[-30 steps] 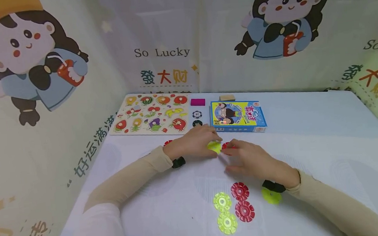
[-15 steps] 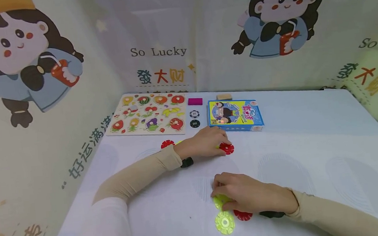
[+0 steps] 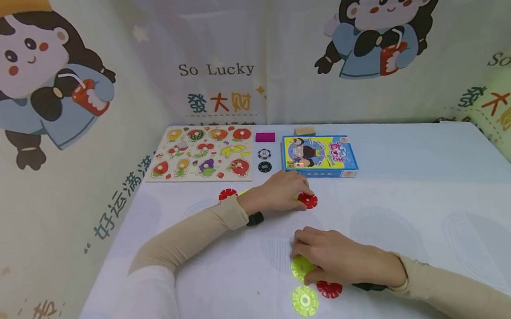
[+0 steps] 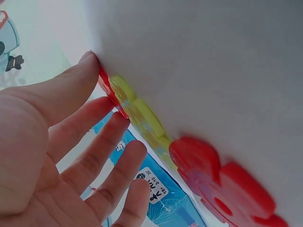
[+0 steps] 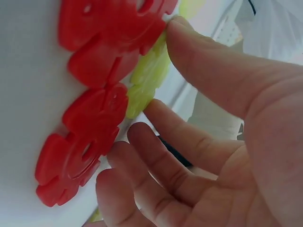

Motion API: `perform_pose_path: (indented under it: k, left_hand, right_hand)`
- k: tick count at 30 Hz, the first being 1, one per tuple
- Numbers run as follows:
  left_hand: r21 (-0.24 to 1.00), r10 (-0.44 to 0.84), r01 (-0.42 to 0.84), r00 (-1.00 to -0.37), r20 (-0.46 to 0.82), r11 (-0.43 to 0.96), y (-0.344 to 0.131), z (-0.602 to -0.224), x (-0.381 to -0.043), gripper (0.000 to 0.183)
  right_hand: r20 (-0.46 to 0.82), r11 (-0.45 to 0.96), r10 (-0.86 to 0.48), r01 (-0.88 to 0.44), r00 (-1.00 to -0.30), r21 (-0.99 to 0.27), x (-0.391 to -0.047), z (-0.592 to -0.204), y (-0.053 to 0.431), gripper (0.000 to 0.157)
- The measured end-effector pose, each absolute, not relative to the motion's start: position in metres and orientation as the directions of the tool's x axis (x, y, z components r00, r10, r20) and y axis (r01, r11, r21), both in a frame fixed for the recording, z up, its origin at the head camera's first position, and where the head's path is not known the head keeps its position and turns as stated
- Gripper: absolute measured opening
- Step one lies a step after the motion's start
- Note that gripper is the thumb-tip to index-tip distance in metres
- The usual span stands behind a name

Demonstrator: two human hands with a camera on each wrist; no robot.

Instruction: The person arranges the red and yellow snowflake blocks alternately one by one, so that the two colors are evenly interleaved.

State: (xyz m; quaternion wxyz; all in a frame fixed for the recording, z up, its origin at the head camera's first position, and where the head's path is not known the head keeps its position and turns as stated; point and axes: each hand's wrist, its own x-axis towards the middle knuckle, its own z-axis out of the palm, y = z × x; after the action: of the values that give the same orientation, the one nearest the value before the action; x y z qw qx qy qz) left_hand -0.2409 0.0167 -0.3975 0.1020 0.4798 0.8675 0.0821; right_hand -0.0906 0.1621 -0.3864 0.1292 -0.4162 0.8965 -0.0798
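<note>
My left hand (image 3: 281, 191) is at the right end of a far row of flower-shaped plastic discs. Its thumb and index finger pinch the edges of a red disc (image 3: 308, 200); a yellow-green disc (image 4: 142, 113) lies beside it in the left wrist view. Nearer the front, my right hand (image 3: 337, 256) pinches a yellow-green disc (image 5: 147, 78) between thumb and index finger, flat at table level. Below that hand are another yellow-green disc (image 3: 305, 301) and a red disc (image 3: 329, 289). A second red disc (image 5: 109, 38) shows in the right wrist view, hidden by the hand from above.
Past my left wrist lies another red disc (image 3: 228, 195), next to a mostly hidden yellow-green one (image 3: 242, 193). Along the back are a fruit puzzle board (image 3: 205, 154), a magenta block (image 3: 265, 137), two round chips (image 3: 264, 153), a blue-yellow card box (image 3: 319, 156) and a wooden block (image 3: 305, 131).
My right hand has come from the far row towards me, onto the front yellow-green disc. My left hand has shifted right, from a yellow-green disc to the red disc at the row's end.
</note>
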Motion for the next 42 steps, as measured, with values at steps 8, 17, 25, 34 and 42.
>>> perform_pose_path:
  k: [8, 17, 25, 34, 42]
  left_hand:
    - [0.256, 0.845, 0.807, -0.526, -0.096, 0.532, 0.018, -0.400, -0.241, 0.047]
    - [0.259, 0.848, 0.810, -0.524, -0.084, 0.526, 0.018, -0.399, -0.243, 0.047]
    - [0.253, 0.846, 0.810, -0.526, -0.084, 0.529, 0.018, -0.399, -0.242, 0.046]
    - [0.266, 0.848, 0.808, -0.522, -0.088, 0.525, 0.020, -0.398, -0.243, 0.045]
    - [0.246, 0.862, 0.828, -0.501, -0.081, 0.504, 0.019, -0.402, -0.247, 0.044]
  right_hand:
    - [-0.201, 0.642, -0.765, -0.698, -0.612, -0.316, -0.092, -0.386, 0.159, 0.040]
    - [-0.069, 0.556, -0.825, -0.786, -0.561, -0.269, -0.089, -0.389, 0.157, 0.034]
    - [-0.118, 0.550, -0.830, -0.762, -0.546, -0.343, -0.091, -0.386, 0.159, 0.039]
    - [-0.111, 0.678, -0.717, -0.651, -0.688, -0.340, -0.114, -0.378, 0.177, 0.044]
    - [0.037, 0.818, -0.490, -0.475, -0.871, -0.324, -0.181, -0.386, 0.238, 0.046]
